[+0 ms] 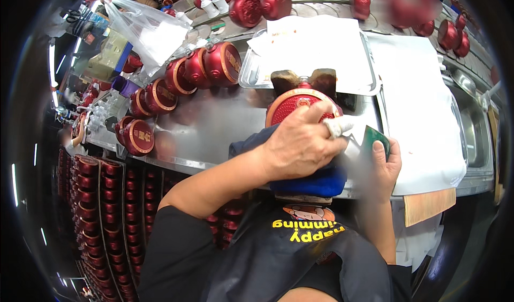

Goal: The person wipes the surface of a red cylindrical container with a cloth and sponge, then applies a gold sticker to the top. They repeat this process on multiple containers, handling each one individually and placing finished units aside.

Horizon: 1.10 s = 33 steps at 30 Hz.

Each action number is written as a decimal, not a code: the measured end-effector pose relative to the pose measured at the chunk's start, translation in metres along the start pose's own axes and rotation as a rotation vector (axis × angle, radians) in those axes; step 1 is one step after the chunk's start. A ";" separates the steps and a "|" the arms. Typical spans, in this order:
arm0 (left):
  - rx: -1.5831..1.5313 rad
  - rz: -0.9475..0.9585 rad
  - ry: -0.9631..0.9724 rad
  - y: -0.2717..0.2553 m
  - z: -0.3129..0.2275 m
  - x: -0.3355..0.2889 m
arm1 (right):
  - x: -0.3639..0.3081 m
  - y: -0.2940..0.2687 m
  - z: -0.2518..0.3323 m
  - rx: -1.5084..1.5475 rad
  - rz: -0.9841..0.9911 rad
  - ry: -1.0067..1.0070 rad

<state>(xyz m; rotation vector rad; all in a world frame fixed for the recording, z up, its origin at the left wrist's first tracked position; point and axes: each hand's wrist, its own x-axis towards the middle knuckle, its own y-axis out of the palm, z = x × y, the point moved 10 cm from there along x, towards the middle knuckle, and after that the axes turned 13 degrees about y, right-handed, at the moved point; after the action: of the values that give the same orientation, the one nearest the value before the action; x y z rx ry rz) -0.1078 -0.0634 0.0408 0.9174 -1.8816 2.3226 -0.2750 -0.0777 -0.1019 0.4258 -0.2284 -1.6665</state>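
Note:
A round, flat red bottle [292, 105] with an orange-gold rim lies face up between two dark brown blocks [324, 80] and a blue cloth [316, 182]. My left hand [300, 144] reaches over its face, fingers bent and closed. At those fingertips is a white wad or wrapping [338, 126]; I cannot tell whether it is held or worn. To the right of the bottle, my right hand [386, 165] pinches a thin green card [375, 140] between thumb and fingers. The lower part of the bottle is hidden by my left hand.
Several red bottles [222, 64] stand along the bench's left side. A metal tray [372, 61] lined with white paper lies beyond the blocks, and white sheeting [420, 120] covers the right. A sink [474, 120] is far right; more bottles fill racks [110, 195] lower left.

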 end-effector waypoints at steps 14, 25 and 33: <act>0.413 -0.094 -0.762 -0.040 0.090 -0.166 | -0.003 0.032 0.017 -0.207 0.040 -0.117; -1.206 -0.484 -1.049 0.065 0.109 -0.139 | -0.017 0.015 0.024 -0.230 0.001 -0.172; -0.762 -1.158 -1.015 -0.070 0.073 -0.273 | -0.004 -0.035 0.079 -0.335 -0.215 -0.275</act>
<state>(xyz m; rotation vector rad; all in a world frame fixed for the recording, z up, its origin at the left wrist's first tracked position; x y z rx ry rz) 0.1752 -0.0159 -0.0106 2.3000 -1.3768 0.4105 -0.3385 -0.0767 -0.0433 -0.0336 -0.1037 -1.9322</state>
